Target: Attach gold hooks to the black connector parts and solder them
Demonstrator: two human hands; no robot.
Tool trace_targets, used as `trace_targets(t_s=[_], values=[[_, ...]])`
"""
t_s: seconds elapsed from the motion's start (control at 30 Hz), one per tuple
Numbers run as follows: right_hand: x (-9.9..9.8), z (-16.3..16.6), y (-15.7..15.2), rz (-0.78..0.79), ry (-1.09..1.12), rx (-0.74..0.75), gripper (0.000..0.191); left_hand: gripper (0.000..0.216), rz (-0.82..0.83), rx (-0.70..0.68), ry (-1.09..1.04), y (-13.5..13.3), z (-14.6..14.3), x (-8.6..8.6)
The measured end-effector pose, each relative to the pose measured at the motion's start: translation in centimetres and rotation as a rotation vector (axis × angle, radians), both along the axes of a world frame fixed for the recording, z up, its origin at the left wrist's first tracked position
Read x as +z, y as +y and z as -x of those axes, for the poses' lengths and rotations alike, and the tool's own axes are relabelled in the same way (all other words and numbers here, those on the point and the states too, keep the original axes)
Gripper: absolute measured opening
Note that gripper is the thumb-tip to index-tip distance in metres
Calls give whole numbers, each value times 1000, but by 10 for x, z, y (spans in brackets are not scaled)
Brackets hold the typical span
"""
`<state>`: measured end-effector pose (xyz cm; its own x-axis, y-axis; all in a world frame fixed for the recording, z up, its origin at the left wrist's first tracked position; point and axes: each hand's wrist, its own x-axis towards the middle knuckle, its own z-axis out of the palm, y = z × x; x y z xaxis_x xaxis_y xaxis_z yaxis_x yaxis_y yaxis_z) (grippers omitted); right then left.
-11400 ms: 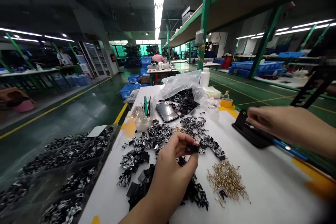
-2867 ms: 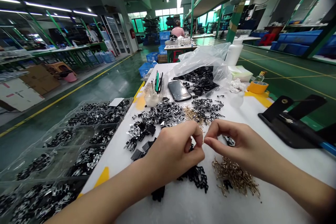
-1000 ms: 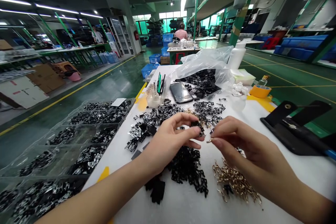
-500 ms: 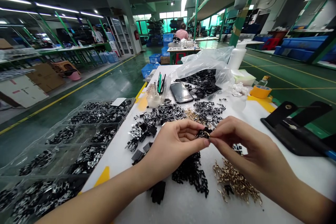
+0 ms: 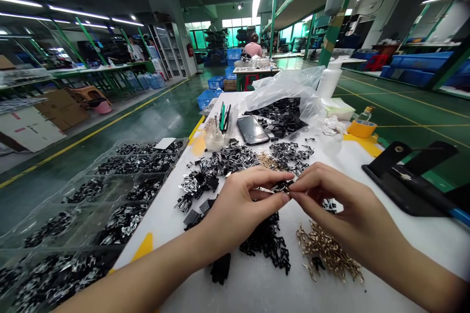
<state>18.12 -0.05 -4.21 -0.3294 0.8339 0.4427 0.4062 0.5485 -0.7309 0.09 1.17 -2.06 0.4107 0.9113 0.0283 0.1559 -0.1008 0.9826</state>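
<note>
Above the white tabletop [image 5: 271,288], my left hand [image 5: 244,198] pinches a small black part with shiny metal [image 5: 282,186] between thumb and fingers. The fingertips of my right hand [image 5: 334,200] close on the right end of the same part, so both hands meet there. Its exact kind is too small to make out. Under my left hand lies a pile of small black pieces [image 5: 266,244]. Below my right hand is a heap of curved brass-coloured pieces [image 5: 328,252]. Black and silver metal pieces [image 5: 235,159] spread out behind my hands.
On the left, a clear divided tray [image 5: 121,195] holds many black and silver parts. A phone [image 5: 252,130] lies behind the piles, beside a plastic bag of black pieces [image 5: 281,115]. Orange tape [image 5: 362,128] and a black stand [image 5: 407,186] are at right. A person [image 5: 253,46] sits farther back.
My left index finger has straightened out over the small part, which was curled before. A brass-coloured curve on the part showed earlier and is less visible now. The view shifted slightly.
</note>
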Motion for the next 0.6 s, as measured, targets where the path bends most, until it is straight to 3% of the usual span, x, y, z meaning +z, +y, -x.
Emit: trace_targets(t_s=[0.27, 0.43, 0.6], values=[[2, 0, 0, -11, 21, -9, 8, 25, 167, 49, -82, 1, 3, 1], [0, 2, 0, -180, -2, 9, 15, 30, 120, 62, -15, -1, 4, -1], [0, -1, 1, -225, -35, -33, 16, 29, 125, 54, -75, 0, 3, 2]])
